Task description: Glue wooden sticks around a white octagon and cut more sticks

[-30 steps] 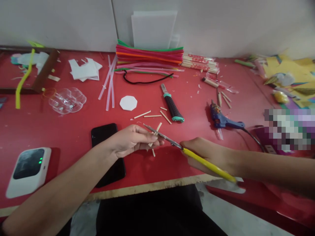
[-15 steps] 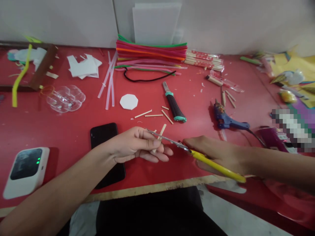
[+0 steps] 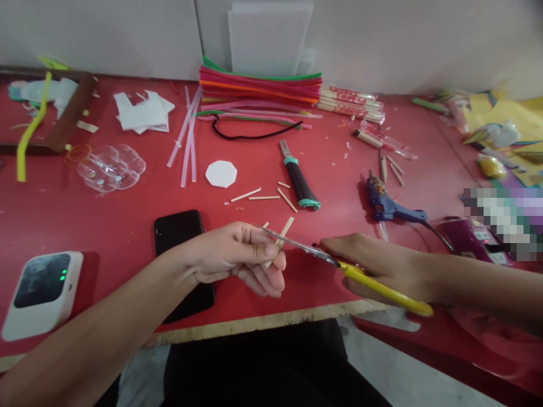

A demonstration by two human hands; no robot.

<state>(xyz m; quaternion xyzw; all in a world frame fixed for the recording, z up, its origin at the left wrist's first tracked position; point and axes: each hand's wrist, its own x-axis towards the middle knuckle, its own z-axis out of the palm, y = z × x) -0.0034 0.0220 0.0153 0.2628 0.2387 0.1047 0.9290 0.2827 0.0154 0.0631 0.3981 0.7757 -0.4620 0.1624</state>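
Between the thumb and fingers of my left hand (image 3: 250,254) is a short pale wooden stick (image 3: 286,229), slanting up to the right. My right hand (image 3: 377,265) is wrapped round yellow-handled scissors (image 3: 377,285). Their blades point left and cross the stick by my left thumb; whether they touch it I cannot tell. Just beyond my hands, several short cut sticks (image 3: 263,198) lie on the red table (image 3: 169,186). A utility knife (image 3: 300,183) with a black and teal handle and a white octagonal piece (image 3: 221,173) lie past them.
A black phone (image 3: 180,226) lies partly under my left forearm, with a white device (image 3: 42,294) farther left. A blue glue gun (image 3: 390,203) rests on the right. Colourful pipe cleaners (image 3: 261,87), wrapped chopsticks (image 3: 350,104) and a clear plastic palette (image 3: 112,168) lie farther back.
My right hand and the scissors have shifted slightly right. The stick in my left hand leans farther right, and the lower fingers of that hand have curled in.
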